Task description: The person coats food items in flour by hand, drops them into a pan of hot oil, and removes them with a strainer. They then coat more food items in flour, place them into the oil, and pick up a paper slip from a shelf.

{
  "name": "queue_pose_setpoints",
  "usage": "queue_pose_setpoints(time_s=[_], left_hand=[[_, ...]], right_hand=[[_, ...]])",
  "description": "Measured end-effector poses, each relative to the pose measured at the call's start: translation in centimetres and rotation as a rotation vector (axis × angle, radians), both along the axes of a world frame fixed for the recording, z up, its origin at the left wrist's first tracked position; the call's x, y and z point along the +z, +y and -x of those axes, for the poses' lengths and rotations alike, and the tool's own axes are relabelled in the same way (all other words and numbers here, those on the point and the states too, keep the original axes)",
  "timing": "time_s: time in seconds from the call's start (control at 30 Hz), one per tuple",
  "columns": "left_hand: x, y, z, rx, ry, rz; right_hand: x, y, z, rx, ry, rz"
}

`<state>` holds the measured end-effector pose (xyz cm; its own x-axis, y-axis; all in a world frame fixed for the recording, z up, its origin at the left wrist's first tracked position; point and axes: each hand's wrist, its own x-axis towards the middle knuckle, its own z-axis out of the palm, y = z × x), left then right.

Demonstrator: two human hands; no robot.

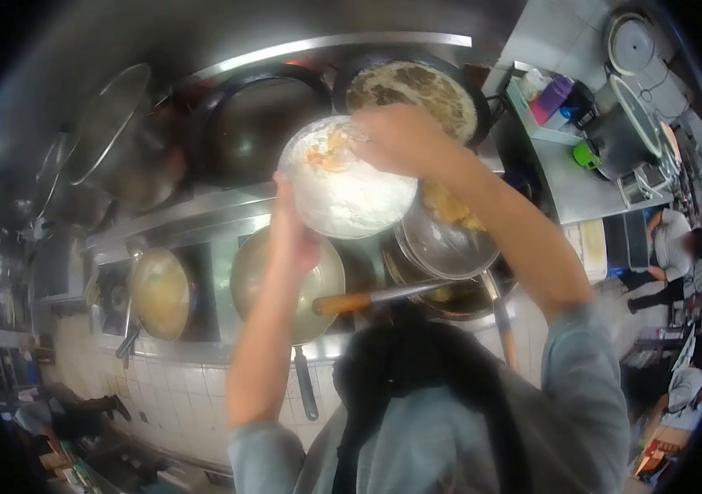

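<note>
A round bowl of white powder (351,198) is tilted over the stove, with a few yellowish-brown pieces (328,155) on the powder near its far side. My left hand (293,226) holds the bowl by its left rim. Over the bowl's upper right edge is my right hand (396,138), its fingers bent toward the pieces; what they hold, if anything, is hidden. Just below and right of the bowl, a metal strainer (450,247) has golden pieces (448,206) at its far side. Behind my right hand, a wok of bubbling oil (417,86) stands at the back.
A dark wok (264,123) sits at the back centre. Two pans (162,294) (322,284) stand in front. A wooden handle (343,304) crosses the front. At the right are a tray of bottles (544,107) and a large pot (627,136). Other people (676,247) stand farther off.
</note>
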<state>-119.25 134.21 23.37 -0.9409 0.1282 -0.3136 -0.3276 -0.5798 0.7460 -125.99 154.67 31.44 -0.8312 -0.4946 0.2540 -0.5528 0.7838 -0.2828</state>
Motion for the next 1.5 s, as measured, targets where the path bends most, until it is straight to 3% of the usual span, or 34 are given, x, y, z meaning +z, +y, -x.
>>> queue_pose_setpoints(time_s=[0.27, 0.33, 0.47, 0.53, 0.57, 0.63, 0.67, 0.77, 0.8, 0.9, 1.1, 1.17, 1.23, 1.3, 1.37, 1.5], left_hand=[[1.3, 0.9, -0.4, -0.047, -0.059, 0.006], [1.2, 1.4, -0.3, -0.049, -0.087, 0.027], [0.7, 1.4, 0.5, 0.024, -0.049, -0.004], [0.3, 0.9, 0.8, 0.039, -0.046, 0.011], [0.1, 0.7, 0.7, 0.051, -0.041, 0.000], [-0.8, 0.3, 0.8, -0.006, 0.042, -0.068], [-1.2, -0.1, 0.6, 0.018, 0.057, -0.040], [-0.5, -0.4, 0.1, 0.074, 0.052, 0.005], [-0.3, -0.3, -0.2, 0.091, 0.030, 0.016], [-0.1, 0.6, -0.1, 0.035, 0.092, 0.006], [-0.2, 0.8, -0.6, 0.008, 0.033, -0.026], [0.3, 0.7, -0.8, -0.028, 0.025, -0.042], [0.4, 0.6, -0.7, -0.035, 0.013, -0.027], [0.5, 0.9, -0.7, -0.049, 0.002, -0.014], [0.9, 1.1, -0.8, -0.011, -0.075, 0.084], [0.7, 0.6, -0.8, 0.031, -0.041, 0.057]], right_hand=[[-0.5, 0.1, -0.6, 0.029, -0.021, 0.374], [0.1, -0.5, -1.4, -0.067, -0.083, 0.439], [-4.5, -1.3, -2.2, 0.070, 0.059, 0.255], [-4.4, -1.7, -2.7, 0.138, -0.140, 0.072], [-4.2, -1.6, -2.3, 0.116, -0.133, 0.069], [-3.7, -1.1, -1.2, 0.288, -0.286, 0.033], [-0.9, -1.0, -1.8, 0.288, -0.402, 0.026], [-0.7, -0.7, -0.8, 0.216, -0.254, 0.158], [-0.5, -0.9, -0.6, 0.151, -0.356, 0.173], [-3.9, -2.5, -1.4, 0.028, -0.296, 0.101], [-3.7, -1.8, 0.0, 0.084, -0.263, 0.116], [-4.1, -1.3, 0.5, 0.092, -0.113, 0.147], [-2.3, -1.3, 0.1, -0.040, -0.272, 0.362], [-0.9, -1.5, -0.4, -0.015, -0.301, 0.376], [1.0, -2.0, -1.5, -0.072, -0.541, 0.370], [0.9, -1.4, -1.9, 0.036, -0.519, 0.463]])
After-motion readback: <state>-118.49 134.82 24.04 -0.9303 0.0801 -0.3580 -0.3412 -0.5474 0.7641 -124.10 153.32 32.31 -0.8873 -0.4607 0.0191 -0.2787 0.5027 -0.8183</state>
